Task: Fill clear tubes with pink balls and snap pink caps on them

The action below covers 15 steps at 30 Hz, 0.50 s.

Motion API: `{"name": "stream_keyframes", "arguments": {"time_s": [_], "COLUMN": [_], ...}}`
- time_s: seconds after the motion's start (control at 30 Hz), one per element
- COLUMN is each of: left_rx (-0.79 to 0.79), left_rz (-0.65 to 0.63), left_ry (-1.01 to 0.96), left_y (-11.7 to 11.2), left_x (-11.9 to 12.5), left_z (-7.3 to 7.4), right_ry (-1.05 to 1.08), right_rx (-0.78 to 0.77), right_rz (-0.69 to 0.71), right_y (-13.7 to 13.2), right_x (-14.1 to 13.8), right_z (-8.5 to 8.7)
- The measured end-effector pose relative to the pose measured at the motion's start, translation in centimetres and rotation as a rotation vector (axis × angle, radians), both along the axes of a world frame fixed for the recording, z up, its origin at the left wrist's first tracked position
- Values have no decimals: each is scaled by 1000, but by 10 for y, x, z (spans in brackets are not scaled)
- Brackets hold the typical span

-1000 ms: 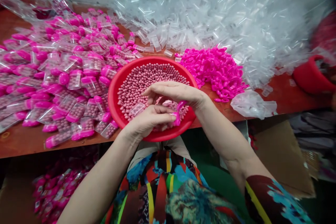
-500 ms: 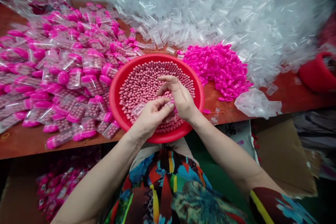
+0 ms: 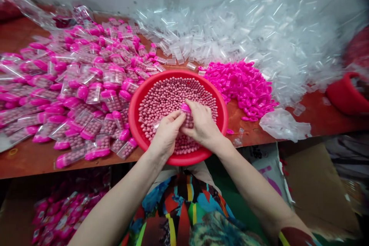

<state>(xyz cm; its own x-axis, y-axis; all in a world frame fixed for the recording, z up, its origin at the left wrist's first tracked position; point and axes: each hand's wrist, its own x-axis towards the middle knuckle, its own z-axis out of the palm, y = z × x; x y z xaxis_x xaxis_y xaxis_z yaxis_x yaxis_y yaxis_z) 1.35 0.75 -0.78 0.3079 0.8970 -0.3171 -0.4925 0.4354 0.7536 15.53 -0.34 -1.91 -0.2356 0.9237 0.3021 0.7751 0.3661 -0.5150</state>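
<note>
Over the red bowl (image 3: 134,103) of pink beads (image 3: 161,96), both hands meet at a small clear bottle with a bright pink cap (image 3: 186,108). My right hand (image 3: 205,125) is closed around the bottle from the right, beads visible inside it. My left hand (image 3: 167,130) is closed too, thumb and forefinger pressed together at the bottle's left side near the cap. A bit of clear plastic (image 3: 156,125) shows at the left hand's outer edge; whether it is held or lies on the beads, I cannot tell.
Bead-filled bottles (image 3: 86,88) with pink caps cover the table's left side. Loose pink caps (image 3: 242,88) are heaped right of the bowl, before a large pile of clear empty bottles (image 3: 245,34). A crumpled plastic bag (image 3: 285,125) and a red container (image 3: 347,94) sit farther right.
My right hand's fingers, raised and spread before, have come down around the bottle. The pink cap now shows on top between both hands. The view has shifted slightly.
</note>
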Motion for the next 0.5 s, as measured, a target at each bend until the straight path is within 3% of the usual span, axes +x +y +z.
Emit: {"name": "stream_keyframes", "arguments": {"time_s": [0.13, 0.27, 0.4, 0.5], "left_rx": [78, 142, 248, 357], "left_rz": [-21, -10, 8, 195], "left_ry": [31, 106, 243, 440], "left_y": [-5, 2, 37, 73], "left_x": [3, -1, -32, -71], "left_z": [1, 11, 29, 37], "right_ry": [-26, -41, 16, 30], "right_rx": [126, 196, 117, -15], "right_rz": [-31, -89, 1, 164], "right_y": [1, 12, 33, 45], "right_x": [-4, -15, -22, -20], "right_z": [-3, 5, 22, 29]}}
